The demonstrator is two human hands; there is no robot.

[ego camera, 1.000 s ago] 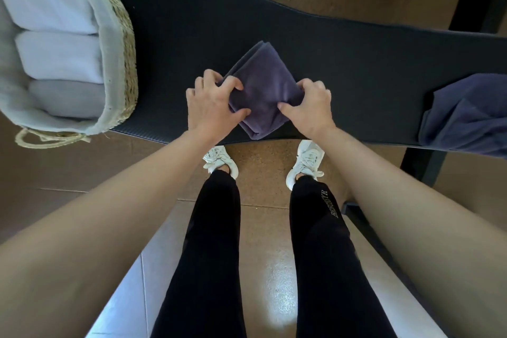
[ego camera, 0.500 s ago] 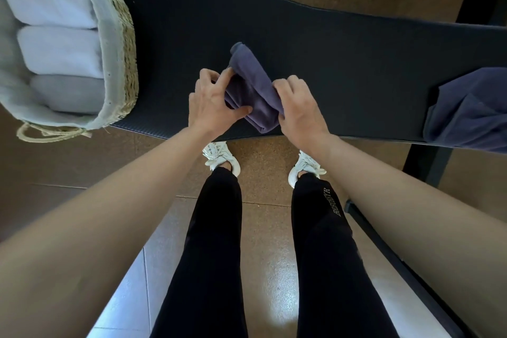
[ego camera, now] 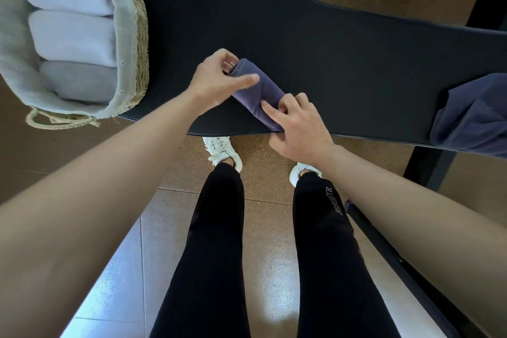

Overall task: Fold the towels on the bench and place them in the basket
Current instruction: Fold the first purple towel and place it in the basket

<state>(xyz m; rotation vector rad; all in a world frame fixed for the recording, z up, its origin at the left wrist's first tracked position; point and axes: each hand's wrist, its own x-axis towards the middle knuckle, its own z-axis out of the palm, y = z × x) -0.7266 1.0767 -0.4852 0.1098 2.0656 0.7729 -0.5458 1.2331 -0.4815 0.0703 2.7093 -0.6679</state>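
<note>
A purple towel (ego camera: 255, 93), folded into a narrow thick strip, lies slantwise on the black bench (ego camera: 329, 49) near its front edge. My left hand (ego camera: 216, 77) grips the strip's far end, thumb laid across the top and fingers curled behind it. My right hand (ego camera: 299, 126) holds the near end at the bench edge with curled fingers, index finger pressing on the cloth. The woven basket (ego camera: 137, 35) with a pale cloth liner stands on the bench's left end and holds three folded towels (ego camera: 71, 33), white and grey, side by side.
A second, crumpled dark blue towel (ego camera: 472, 115) lies at the bench's right end and hangs over the front edge. My legs and white shoes (ego camera: 223, 151) stand close to the bench on a brown tiled floor. A black frame (ego camera: 428, 170) runs under the right side.
The purple towel went from a wide square fold to a narrow strip as both hands folded it over. The view shifted slightly right and closer.
</note>
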